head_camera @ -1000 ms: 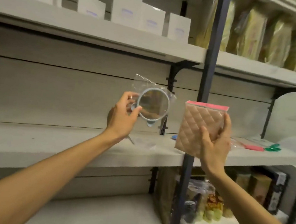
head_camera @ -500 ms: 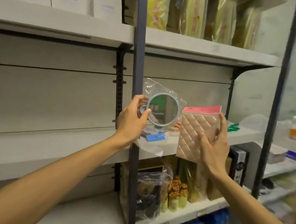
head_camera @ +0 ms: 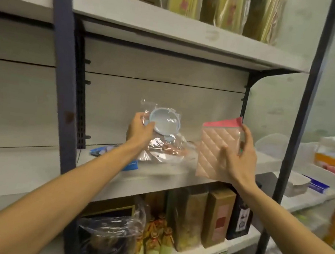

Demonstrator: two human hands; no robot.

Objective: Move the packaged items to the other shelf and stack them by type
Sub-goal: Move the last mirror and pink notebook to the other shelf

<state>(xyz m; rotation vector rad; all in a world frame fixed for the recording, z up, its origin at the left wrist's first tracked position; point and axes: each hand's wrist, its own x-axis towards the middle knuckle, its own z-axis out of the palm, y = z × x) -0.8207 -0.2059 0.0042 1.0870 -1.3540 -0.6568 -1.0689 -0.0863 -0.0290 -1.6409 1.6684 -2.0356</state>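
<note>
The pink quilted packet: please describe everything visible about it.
The pink quilted packet is flat and square, peach-pink with a diamond-stitched, padded-looking face and a brighter pink strip along its top edge. It seems sealed in clear film. The right hand grips its right side, holding it upright, slightly tilted, above the shelf's front edge.

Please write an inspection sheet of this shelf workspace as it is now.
Surface: grey middle shelf, partly bare.
Job's things: bagged round mirror in left hand; quilted pink pouch in right hand; both above the shelf.
Clutter: clear plastic bags and a blue packet on the shelf.
Hands: both gripping.
Cables: nothing seen.
Surroundings: yellow packages above; boxes and small bottles below.
</note>
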